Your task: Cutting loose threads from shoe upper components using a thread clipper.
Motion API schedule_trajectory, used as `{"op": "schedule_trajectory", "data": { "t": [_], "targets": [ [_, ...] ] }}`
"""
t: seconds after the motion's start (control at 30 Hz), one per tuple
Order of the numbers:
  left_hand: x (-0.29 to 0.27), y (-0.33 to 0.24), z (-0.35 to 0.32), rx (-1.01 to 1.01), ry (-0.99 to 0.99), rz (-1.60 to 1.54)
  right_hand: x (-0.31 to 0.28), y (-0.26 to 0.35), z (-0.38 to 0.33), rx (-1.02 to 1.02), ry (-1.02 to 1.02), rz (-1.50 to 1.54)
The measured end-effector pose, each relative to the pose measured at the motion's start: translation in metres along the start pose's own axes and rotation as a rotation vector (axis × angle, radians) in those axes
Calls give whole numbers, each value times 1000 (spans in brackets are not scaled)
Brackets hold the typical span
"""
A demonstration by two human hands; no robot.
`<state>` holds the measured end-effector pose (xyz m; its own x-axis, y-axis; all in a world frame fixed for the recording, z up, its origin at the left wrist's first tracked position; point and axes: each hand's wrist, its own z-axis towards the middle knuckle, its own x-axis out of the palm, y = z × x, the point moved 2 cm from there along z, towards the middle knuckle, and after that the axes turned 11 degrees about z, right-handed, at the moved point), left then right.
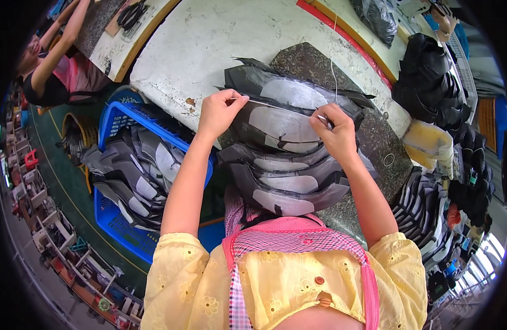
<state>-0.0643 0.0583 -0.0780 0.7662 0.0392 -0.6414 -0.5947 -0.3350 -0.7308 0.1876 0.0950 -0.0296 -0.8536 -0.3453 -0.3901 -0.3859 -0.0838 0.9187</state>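
A white cord (279,106) is gripped by the left hand (220,110) and the right hand (336,131) and stretched between them. A small item (322,119), apparently metallic, is partly hidden by the right hand; its kind cannot be told. Below the cord, black-and-grey curved panels (283,184) are overlapped at the counter (182,49). Similar pieces (135,179) are contained in a blue basket (106,214), partly covered by the left forearm (185,184). A co-worker (41,88) is cut off at upper left.

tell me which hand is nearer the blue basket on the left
Left: the left hand is to the right of the blue basket; the right hand is farther right, at the overlapping dark pieces.
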Motion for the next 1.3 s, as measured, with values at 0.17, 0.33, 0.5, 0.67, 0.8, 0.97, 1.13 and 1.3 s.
{"op": "schedule_trajectory", "data": {
  "t": [0.17, 0.33, 0.5, 0.67, 0.8, 0.97, 1.13, 1.3],
  "targets": [
    [5, 3, 7, 92, -39, 77, 6, 3, 0, 20, -5, -27],
    [13, -3, 11, 213, -119, 146, 5, -3, 2, 158, -55, 96],
    [13, 7, 17, 216, -209, 353, 7, -7, 3, 156, -77, 87],
    [-1, 8, 16, 306, -533, 414, 7, -9, 3, 136, -72, 97],
    [9, -51, -10, 661, -512, 394, 4, -16, 2, 132, -98, 136],
    [39, -66, -26, 831, -240, 271, 2, -13, 1, 126, -85, 182],
    [46, -88, -37, 864, -225, 360, -9, -14, -4, -49, -165, -64],
    [72, -93, -37, 913, -181, 454, -33, -26, -3, -226, -315, -356]
  ]
}}
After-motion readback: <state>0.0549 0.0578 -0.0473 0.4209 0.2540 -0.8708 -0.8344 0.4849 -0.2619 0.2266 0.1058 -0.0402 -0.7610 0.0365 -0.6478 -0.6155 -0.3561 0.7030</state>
